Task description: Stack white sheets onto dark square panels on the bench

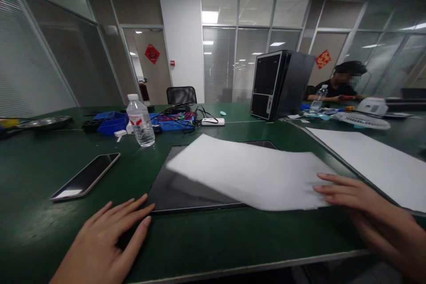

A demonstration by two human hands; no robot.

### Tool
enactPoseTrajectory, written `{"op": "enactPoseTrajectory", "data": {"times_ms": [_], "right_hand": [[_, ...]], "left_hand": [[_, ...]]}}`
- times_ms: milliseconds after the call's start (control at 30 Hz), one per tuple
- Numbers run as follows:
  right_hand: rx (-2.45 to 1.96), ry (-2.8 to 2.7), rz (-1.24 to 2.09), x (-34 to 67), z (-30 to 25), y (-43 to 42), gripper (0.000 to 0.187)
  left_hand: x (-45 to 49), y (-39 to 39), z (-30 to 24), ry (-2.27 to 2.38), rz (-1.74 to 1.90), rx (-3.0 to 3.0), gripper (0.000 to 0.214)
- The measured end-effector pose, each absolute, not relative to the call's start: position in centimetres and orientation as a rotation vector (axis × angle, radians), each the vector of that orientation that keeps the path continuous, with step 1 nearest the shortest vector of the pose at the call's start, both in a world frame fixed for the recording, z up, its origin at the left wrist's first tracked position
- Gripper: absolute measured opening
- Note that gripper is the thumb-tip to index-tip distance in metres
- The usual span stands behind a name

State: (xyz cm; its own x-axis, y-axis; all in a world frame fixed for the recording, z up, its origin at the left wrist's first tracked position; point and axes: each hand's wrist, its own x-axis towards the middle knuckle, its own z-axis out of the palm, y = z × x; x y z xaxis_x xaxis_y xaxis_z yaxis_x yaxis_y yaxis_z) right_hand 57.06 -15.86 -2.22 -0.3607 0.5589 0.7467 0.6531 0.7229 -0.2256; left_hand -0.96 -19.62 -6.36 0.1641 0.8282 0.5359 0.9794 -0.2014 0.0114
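A flat black panel with a thin frame (159, 195), like a screen, lies on the green table. Over much of it extends a white sheet of paper (246, 168), slightly curved, with its left end raised off the panel. My right hand (362, 206) is at the sheet's right end, fingers on top and the thumb out of sight; it appears to pinch the paper. At the panel's near left corner, my left hand (111, 233) has its fingers apart, the fingertips touching the frame's edge. It holds nothing.
A phone (88, 176) and a water bottle (141, 122) stand or lie left of the panel. Behind are blue trays with wires (176, 122) and a black computer tower (281, 84). More white paper (372, 155) and a white fan (362, 120) are right. A person (339, 86) sits far right.
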Motion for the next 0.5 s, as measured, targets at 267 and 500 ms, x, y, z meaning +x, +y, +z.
{"op": "enactPoseTrajectory", "data": {"times_ms": [267, 500], "right_hand": [[-1.237, -2.203, 0.216, 56.8, -2.8, -13.3, 0.039], [-1.355, -2.100, 0.310, 56.2, -2.9, -13.2, 0.049]], "left_hand": [[-0.9, -19.6, -6.4, -1.692, -0.676, -2.099, 0.047], [-1.1, -19.6, -6.3, -1.690, -0.684, -2.103, 0.052]]}}
